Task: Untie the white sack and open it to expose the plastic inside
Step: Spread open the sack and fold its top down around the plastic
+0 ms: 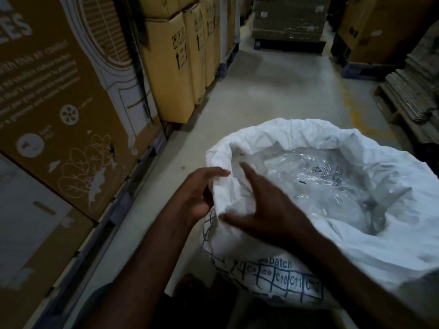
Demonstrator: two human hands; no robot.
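So the white sack (308, 233) fills the lower right of the frame, sitting on the concrete floor (273, 91) of a warehouse aisle, and its mouth is already wide open with the rim rolled outward. No tie anywhere that I can see. Clear crinkly plastic (320, 179) shows down in the middle of the opening, glossy with some black print on it.

The left hand (202, 193) is at the left edge of the mouth, fingers curled and pinching the rim fabric. The right hand (268, 210) crosses in from the lower right and lies over the same stretch of rim, fingers spread and loose, not clamped on anything as far as I can tell; it's a bit blurred.

What matters for the next bit: both hands are bunched at the near-left rim, and the plastic lies up and to the right of them, deeper in the sack. The right hand is nearer to it.

The sack is woven-looking, crumpled and soft, with a blue printed grid low on its side. Cardboard boxes (171, 67) are stacked along the left.
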